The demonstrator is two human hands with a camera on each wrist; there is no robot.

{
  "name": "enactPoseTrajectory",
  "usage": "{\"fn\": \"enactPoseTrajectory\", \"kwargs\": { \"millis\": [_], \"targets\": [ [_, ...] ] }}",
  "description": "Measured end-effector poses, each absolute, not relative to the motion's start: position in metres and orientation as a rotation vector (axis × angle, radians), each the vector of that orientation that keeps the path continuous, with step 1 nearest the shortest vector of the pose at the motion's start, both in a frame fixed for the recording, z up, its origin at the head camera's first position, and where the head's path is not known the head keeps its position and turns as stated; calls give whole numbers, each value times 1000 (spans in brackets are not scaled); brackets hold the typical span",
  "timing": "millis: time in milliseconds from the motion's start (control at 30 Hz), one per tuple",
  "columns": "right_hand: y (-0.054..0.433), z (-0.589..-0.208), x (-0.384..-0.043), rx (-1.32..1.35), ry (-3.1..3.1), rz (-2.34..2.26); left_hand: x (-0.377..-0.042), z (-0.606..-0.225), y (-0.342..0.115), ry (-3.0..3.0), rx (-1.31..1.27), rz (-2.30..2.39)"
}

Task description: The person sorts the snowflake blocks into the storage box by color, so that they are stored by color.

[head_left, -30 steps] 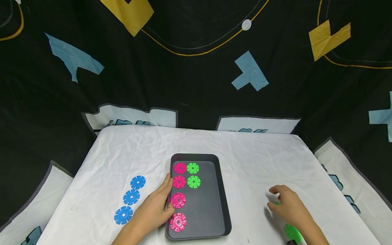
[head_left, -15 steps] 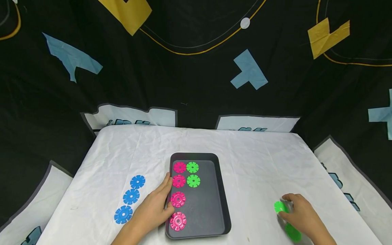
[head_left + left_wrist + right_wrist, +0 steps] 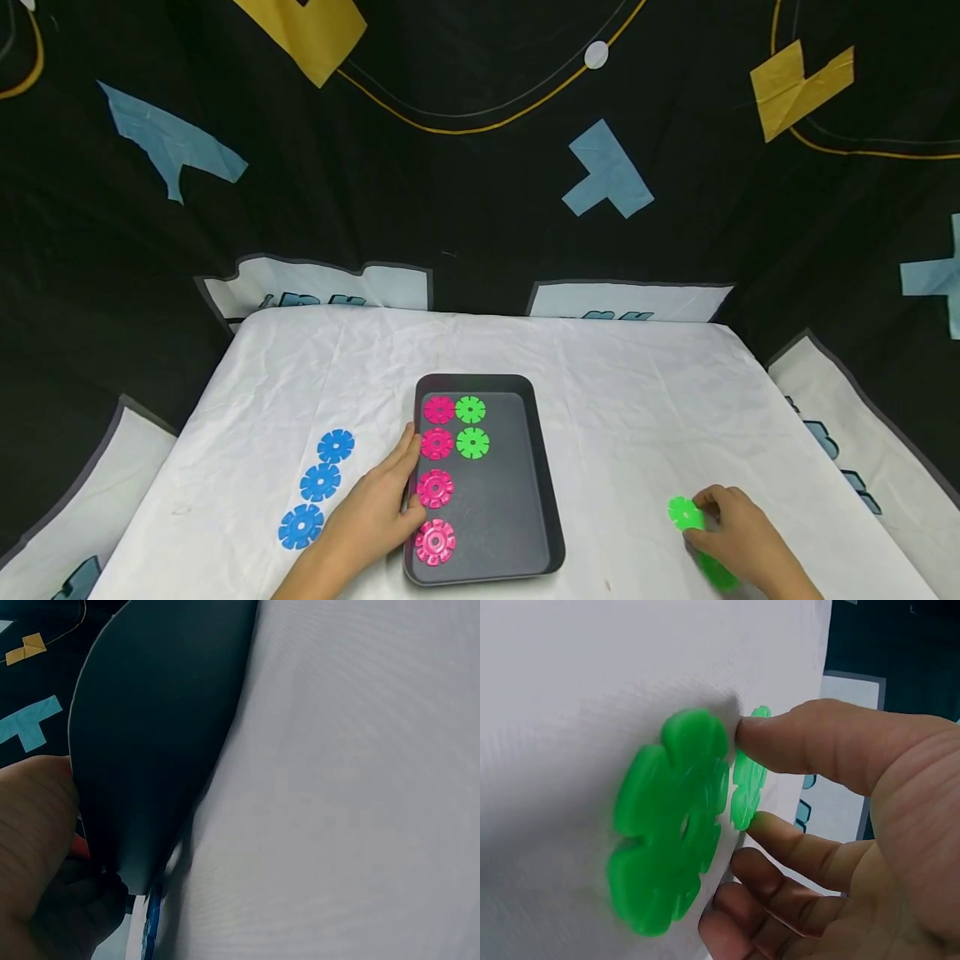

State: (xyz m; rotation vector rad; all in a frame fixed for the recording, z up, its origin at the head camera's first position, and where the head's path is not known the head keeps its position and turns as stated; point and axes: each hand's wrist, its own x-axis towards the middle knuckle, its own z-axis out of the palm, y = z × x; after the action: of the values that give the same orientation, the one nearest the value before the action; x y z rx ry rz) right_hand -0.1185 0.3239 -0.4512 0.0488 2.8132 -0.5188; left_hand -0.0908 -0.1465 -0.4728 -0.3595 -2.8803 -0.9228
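Observation:
My left hand (image 3: pixel 375 514) grips the left rim of the dark grey baking tray (image 3: pixel 517 500), thumb over the edge. Inside the tray, pink notched discs (image 3: pixel 436 489) form a column along the left, and two green notched discs (image 3: pixel 472 443) sit beside the upper ones. Over at the right, my right hand (image 3: pixel 738 533) pinches a green notched disc (image 3: pixel 684 512) on the cloth, thumb and index finger at its opposite edges in the right wrist view. A second green disc (image 3: pixel 667 825) lies nearer the wrist, partly under the hand in the head view.
Three blue notched discs (image 3: pixel 320 482) lie in a slanting row left of the tray. A white cloth (image 3: pixel 600 400) covers the table. Behind it hangs a black curtain (image 3: pixel 465 208) with blue and yellow tape pieces.
My right hand has moved back toward the near right, and its thumb and index finger have closed in on the farther green disc. The left hand stays on the tray.

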Motion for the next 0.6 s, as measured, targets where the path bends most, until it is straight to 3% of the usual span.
{"fn": "enactPoseTrajectory", "kwargs": {
  "millis": [600],
  "targets": [
    [307,-453,-119,63,2868,-475,-90,-472,-147,-2873,-379,-921]
  ]
}}
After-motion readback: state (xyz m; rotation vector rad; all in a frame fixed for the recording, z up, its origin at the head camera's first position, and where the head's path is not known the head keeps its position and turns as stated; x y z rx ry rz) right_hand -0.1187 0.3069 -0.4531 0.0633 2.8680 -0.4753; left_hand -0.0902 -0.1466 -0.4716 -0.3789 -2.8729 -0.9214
